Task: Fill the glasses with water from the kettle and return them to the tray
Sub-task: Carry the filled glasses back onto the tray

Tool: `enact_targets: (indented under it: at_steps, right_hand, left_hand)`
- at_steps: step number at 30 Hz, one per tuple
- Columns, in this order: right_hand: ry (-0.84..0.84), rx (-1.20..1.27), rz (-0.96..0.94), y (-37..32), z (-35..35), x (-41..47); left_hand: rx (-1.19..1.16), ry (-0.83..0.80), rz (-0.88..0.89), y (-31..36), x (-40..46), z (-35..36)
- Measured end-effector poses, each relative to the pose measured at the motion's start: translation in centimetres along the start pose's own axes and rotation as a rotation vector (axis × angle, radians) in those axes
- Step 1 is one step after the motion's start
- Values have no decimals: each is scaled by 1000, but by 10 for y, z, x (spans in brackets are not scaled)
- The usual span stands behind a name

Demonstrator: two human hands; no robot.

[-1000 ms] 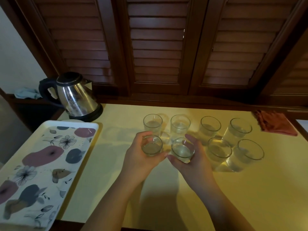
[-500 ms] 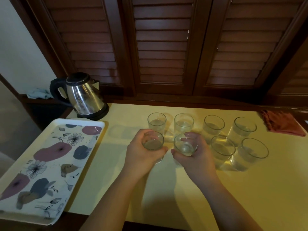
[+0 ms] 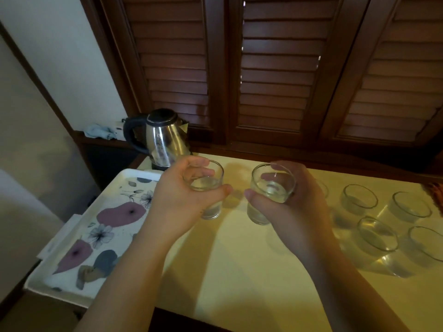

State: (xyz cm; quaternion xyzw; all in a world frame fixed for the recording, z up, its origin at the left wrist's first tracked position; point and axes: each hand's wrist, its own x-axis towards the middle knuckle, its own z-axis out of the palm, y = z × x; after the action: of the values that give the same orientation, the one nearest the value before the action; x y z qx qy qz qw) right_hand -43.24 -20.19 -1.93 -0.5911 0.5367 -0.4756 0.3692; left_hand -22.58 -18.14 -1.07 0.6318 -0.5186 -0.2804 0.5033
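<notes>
My left hand [image 3: 178, 202] grips a clear glass of water [image 3: 206, 185] held above the yellow table, close to the tray's right edge. My right hand [image 3: 291, 212] grips a second glass of water [image 3: 272, 188] beside it, also lifted. The white tray with a floral print [image 3: 96, 236] lies at the left with nothing on it. A steel kettle with a black handle [image 3: 163, 140] stands behind the tray. Several more filled glasses [image 3: 376, 236] stand on the table at the right; my right hand hides part of that group.
The yellow table [image 3: 239, 271] has open surface in front of my arms. Dark wooden shutters [image 3: 275, 68] close off the back. A reddish cloth [image 3: 435, 190] shows at the far right edge. A pale blue cloth [image 3: 99, 131] lies on the ledge behind the kettle.
Both hands have lifted their glasses off the table and carried them left, toward the tray. The view has swung left, so the other glasses now sit at the right.
</notes>
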Motion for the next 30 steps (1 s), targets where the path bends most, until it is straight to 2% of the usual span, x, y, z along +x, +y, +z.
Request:
enact_targets:
  at_steps: [7, 14, 22, 30]
  right_hand:
    - [-104, 16, 3, -19, 89, 11]
    - [-181, 0, 2, -25, 174, 33]
    - [-193, -39, -5, -6, 243, 57]
    - [-168, -72, 77, 19, 272, 66]
  left_hand:
    - [87, 70, -30, -24, 27, -85]
    - [126, 109, -51, -77, 70, -145]
    - [141, 96, -103, -140, 117, -162]
    - [117, 76, -124, -182, 140, -153]
